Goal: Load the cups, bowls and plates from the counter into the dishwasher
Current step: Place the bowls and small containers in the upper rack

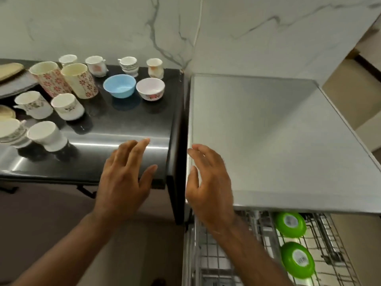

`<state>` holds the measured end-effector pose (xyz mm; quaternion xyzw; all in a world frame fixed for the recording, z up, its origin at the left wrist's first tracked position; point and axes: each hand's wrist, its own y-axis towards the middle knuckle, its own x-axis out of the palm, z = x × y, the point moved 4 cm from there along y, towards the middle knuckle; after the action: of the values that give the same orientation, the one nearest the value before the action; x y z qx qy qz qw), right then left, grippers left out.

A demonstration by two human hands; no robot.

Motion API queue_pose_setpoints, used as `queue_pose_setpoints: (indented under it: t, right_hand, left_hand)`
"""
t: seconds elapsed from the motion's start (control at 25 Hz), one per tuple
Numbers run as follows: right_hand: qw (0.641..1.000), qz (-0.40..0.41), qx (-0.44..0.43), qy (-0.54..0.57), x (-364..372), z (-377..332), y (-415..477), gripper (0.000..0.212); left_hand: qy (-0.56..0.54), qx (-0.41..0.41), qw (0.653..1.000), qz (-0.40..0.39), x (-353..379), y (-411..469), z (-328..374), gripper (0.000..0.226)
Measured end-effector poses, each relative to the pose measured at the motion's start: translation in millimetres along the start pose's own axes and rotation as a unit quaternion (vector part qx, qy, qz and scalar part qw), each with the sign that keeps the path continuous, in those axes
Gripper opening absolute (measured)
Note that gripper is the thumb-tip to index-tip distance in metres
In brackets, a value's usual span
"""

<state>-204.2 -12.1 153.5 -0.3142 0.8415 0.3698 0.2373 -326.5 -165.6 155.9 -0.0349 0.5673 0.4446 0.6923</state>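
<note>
Presently, left hand [123,178] and right hand [208,186] spread, holding nothing.
Blue bowl [119,85] likely light plastic: pinch rim; cups [68,107] likely fragile.

Both forearms reach forward, palms down, fingers relaxed and empty: the left hand [123,182] over the glossy black counter [123,124]'s front edge, the right hand [208,186] just beside that counter.
</note>
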Motion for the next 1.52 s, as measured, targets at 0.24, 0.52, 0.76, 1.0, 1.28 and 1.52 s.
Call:
queue_pose_setpoints:
  t: [0.24, 0.52, 0.76, 1.0, 1.28, 1.52]
  right_hand:
    - [0.997, -0.068, -0.031, -0.032, 93, -27, 97, 0.05]
    - [0.975, -0.147, -0.056, -0.156, 182, -17, 208, 0.07]
    - [0.962, -0.186, -0.046, -0.194, 217, 1, 247, 0.048]
    - [0.971, -0.177, -0.053, -0.154, 213, 4, 243, 0.025]
    - [0.976, -0.155, -0.053, -0.141, 143, 5, 187, 0.026]
    - [0.977, -0.152, -0.05, -0.141, 54, 24, 104, 0.034]
  left_hand:
    - [0.034, -0.025, 0.998, -0.036, 17, 70, -85, 0.069]
    - [0.112, -0.056, 0.989, -0.082, 43, 173, -170, 0.095]
    - [0.178, -0.027, 0.973, -0.142, 69, 228, -205, 0.074]
    - [0.169, 0.008, 0.976, -0.136, 67, 233, -206, 0.016]
    - [0.116, 0.051, 0.986, -0.105, 39, 183, -151, 0.017]
    - [0.095, 0.079, 0.99, -0.068, 26, 115, -61, 0.012]
